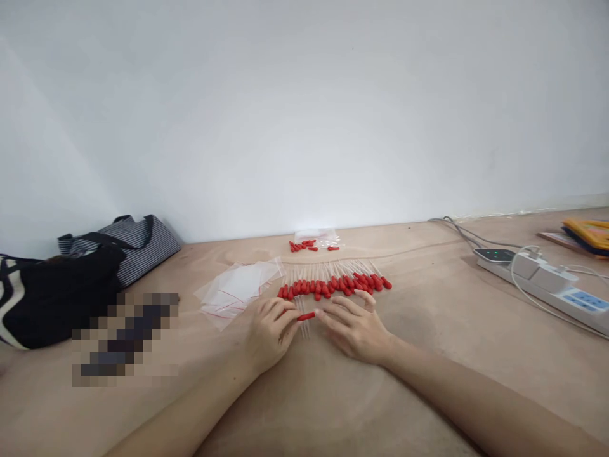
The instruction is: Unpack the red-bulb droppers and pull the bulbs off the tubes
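The left hand [270,329] pinches in its grip one end of a red bulb [307,316]; the right hand [356,327] has its fingertips at the other end, but whether this grip is pinching, I cannot tell. The bulb is above thin tubes [305,331], well apart from the far edge of the surface [333,412].

Desk [457,298]: smooth, wood-look surface, low sheen. Red bulbs [318,287]: matt, rubber-like. Flat bags [238,285]: thin, translucent plastic film. Power strip [542,293]: smooth white plastic. Striped bag [143,266], near rear edge: cloth-like.
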`<state>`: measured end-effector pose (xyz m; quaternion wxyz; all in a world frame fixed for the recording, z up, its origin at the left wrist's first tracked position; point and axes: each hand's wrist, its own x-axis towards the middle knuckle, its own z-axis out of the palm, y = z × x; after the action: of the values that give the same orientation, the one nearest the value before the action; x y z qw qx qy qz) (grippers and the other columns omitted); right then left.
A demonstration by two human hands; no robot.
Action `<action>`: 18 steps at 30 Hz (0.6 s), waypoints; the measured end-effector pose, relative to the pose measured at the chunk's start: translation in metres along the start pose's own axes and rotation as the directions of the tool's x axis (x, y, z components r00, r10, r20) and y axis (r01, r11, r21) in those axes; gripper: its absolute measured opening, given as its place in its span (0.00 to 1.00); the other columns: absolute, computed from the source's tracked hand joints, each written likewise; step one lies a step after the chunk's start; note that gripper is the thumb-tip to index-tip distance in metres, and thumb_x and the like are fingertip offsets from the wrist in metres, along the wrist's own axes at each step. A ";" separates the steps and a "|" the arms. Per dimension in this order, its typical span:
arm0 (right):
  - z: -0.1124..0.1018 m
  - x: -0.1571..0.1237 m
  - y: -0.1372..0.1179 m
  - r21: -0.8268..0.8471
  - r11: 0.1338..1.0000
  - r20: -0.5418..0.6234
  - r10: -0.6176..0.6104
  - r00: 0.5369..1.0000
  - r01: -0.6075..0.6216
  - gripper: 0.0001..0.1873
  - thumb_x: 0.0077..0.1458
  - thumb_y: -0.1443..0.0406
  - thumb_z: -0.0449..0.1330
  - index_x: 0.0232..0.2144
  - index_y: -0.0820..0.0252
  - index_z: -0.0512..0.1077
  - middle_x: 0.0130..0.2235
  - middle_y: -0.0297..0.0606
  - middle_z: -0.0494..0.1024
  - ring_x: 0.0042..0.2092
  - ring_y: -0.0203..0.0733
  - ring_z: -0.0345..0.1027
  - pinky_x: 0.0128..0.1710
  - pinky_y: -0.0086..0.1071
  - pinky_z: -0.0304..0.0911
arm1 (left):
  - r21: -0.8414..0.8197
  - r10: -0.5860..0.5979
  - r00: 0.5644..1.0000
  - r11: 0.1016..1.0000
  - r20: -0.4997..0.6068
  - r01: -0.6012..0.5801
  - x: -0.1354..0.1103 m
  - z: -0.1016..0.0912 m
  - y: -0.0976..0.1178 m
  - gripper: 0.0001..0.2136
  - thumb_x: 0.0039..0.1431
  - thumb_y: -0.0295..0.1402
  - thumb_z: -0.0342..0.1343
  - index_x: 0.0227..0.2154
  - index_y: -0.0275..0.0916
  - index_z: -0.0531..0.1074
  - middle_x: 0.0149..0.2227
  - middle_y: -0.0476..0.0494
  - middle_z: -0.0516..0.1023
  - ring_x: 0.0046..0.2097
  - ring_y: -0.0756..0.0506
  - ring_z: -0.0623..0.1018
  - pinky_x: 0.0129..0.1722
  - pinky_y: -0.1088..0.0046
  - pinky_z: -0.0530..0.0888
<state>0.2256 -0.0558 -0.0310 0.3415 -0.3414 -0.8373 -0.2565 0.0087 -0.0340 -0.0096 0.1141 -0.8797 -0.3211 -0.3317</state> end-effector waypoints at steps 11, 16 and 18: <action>0.010 0.003 0.002 0.023 0.998 -0.023 0.058 0.998 -0.058 0.09 0.55 0.69 0.50 0.32 0.56 0.70 0.22 0.29 0.72 0.34 0.33 0.62 0.51 0.41 0.35 | 0.055 0.152 0.988 0.987 -0.038 -0.150 0.006 0.006 0.006 0.09 0.55 0.32 0.51 0.38 0.41 0.71 0.39 0.46 0.76 0.43 0.45 0.71 0.46 0.63 0.64; 0.011 0.002 0.000 -0.008 1.000 -0.041 0.026 0.999 -0.026 0.09 0.55 0.70 0.49 0.30 0.57 0.69 0.22 0.30 0.71 0.35 0.33 0.62 0.51 0.40 0.36 | 0.120 0.215 0.974 0.971 -0.068 -0.206 0.008 0.012 0.009 0.10 0.57 0.32 0.49 0.41 0.42 0.70 0.43 0.48 0.76 0.49 0.44 0.69 0.54 0.58 0.55; 0.011 0.000 0.000 -0.011 1.000 -0.047 0.008 0.999 -0.009 0.11 0.54 0.72 0.48 0.31 0.57 0.69 0.22 0.29 0.70 0.36 0.33 0.62 0.52 0.41 0.35 | 0.122 0.214 0.974 0.971 -0.081 -0.203 0.008 0.014 0.010 0.09 0.57 0.30 0.49 0.38 0.42 0.72 0.42 0.49 0.76 0.49 0.44 0.70 0.56 0.56 0.52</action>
<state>0.2211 -0.0480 -0.0378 0.3603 -0.3408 -0.8260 -0.2679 0.0265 -0.0322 -0.0151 0.2130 -0.8841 -0.2395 -0.3399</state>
